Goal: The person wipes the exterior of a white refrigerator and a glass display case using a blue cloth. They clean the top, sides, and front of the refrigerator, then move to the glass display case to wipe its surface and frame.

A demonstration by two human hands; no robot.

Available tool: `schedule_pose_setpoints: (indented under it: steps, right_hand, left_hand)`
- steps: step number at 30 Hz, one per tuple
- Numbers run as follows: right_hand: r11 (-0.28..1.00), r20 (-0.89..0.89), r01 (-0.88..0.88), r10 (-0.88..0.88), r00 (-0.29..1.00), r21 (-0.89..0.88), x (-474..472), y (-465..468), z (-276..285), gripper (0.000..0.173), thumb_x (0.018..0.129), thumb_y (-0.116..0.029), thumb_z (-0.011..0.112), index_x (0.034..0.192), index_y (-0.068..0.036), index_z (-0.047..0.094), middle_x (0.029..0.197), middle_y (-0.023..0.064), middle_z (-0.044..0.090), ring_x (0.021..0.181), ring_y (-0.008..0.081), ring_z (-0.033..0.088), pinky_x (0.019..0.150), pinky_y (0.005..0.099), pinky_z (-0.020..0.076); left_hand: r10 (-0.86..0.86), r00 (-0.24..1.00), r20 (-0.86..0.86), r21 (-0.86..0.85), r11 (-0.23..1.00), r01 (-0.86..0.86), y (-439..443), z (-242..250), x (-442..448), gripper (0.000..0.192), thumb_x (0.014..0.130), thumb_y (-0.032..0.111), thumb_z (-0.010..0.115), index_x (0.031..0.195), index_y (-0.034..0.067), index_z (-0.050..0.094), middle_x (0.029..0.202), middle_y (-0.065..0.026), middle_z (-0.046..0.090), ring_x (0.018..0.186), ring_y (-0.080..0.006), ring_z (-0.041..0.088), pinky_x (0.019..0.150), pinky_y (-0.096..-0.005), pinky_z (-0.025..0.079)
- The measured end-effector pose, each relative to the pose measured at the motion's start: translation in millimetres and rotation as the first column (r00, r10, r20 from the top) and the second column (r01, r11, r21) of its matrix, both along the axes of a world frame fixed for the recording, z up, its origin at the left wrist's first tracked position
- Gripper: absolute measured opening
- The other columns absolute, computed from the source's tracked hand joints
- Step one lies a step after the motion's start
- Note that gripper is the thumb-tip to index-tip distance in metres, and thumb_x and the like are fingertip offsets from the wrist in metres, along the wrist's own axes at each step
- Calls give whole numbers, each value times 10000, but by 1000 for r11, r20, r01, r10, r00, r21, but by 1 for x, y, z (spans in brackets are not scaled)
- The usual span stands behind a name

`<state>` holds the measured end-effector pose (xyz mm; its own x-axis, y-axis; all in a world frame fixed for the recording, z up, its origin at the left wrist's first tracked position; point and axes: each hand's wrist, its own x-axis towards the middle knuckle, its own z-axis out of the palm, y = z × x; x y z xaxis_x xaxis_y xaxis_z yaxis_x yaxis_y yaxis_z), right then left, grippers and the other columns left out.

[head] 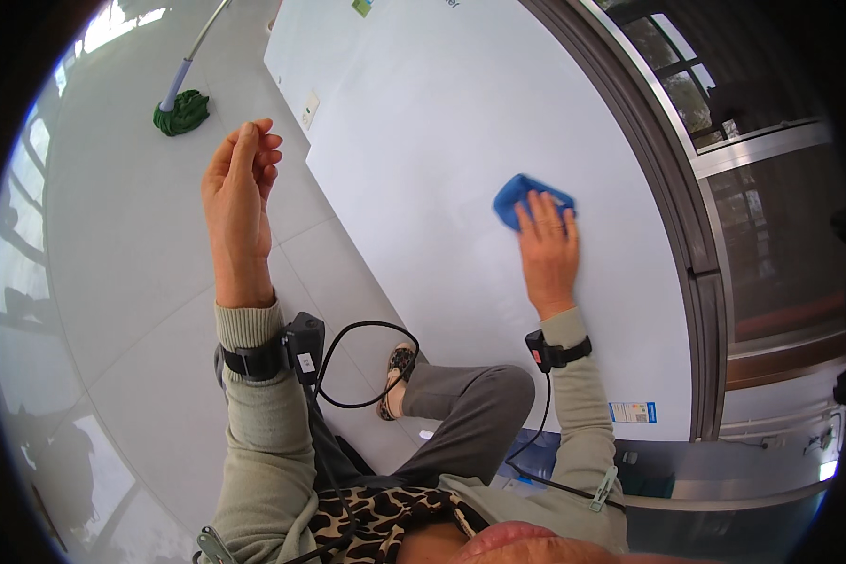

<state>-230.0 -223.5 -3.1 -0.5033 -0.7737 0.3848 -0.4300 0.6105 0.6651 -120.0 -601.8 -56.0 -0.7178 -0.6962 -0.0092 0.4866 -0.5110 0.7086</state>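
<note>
My right hand [551, 257] lies on a folded blue cloth [518, 201], pressing it against the broad white side panel [451, 120] of a large appliance, which looks like a refrigerator or freezer. The fingers are spread over the cloth's near edge and look slightly blurred. My left hand [243, 180] is raised over the tiled floor, left of the panel and apart from it. Its fingers are curled in with the thumb against the index finger, and nothing shows between them.
A mop with a green head [183, 113] stands on the glossy tiled floor [134, 233] at upper left. Dark trim [659, 169] borders the panel at right, beside metal-framed glass [782, 233]. A black cable [366, 324] loops from my left wrist strap near my bent knee.
</note>
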Motion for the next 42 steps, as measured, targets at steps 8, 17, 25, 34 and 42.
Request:
schedule_pose_setpoints:
  steps: [8, 17, 25, 34, 42]
  right_hand:
    - [985, -324, 56, -106, 940, -162, -38, -33, 73, 516, 976, -323, 672, 1465, -207, 553, 1566, 43, 478, 1482, 226, 389, 1233, 478, 257]
    - [994, -338, -18, -18, 941, -105, -114, -124, 88, 476, 1018, -324, 608, 1471, -193, 544, 1582, 37, 459, 1505, 195, 346, 1252, 458, 214]
    - [987, -31, -116, 120, 992, 112, -112, -128, 5, 459, 965, -159, 560, 1418, -85, 567, 1539, 95, 489, 1468, 234, 387, 1245, 444, 235]
    - [999, 118, -25, 22, 993, 25, -10, 0, -26, 431, 960, -129, 566, 1389, -97, 606, 1563, 58, 482, 1479, 198, 392, 1235, 421, 278]
    - [946, -164, 209, -253, 954, -247, 77, 101, 27, 488, 944, -211, 680, 1423, -171, 595, 1551, 48, 502, 1466, 223, 420, 1208, 465, 317]
  left_hand:
    - [-23, 999, -22, 18, 1000, 24, 3, -1, -2, 229, 1048, 266, 611, 1064, 63, 716, 878, 33, 678, 784, -26, 572, 719, -169, 455]
    - [-5, 1000, 0, 29, 1000, 5, 1, 0, -1, 228, 1047, 271, 613, 1063, 66, 713, 868, 35, 669, 760, -25, 555, 690, -167, 435]
    - [-1, 1000, 2, 23, 1000, 1, 0, 3, 3, 224, 1057, 266, 596, 1038, 67, 699, 859, 37, 647, 748, -25, 540, 691, -168, 433]
    - [-15, 1000, -26, 45, 999, 16, -1, 2, 3, 213, 1055, 242, 600, 1060, 48, 688, 880, 15, 648, 764, -39, 565, 678, -169, 467]
    - [-12, 1000, -16, 2, 1000, 12, -8, -23, -11, 230, 1016, 280, 666, 1087, 68, 721, 905, 2, 686, 752, -37, 580, 654, -176, 468]
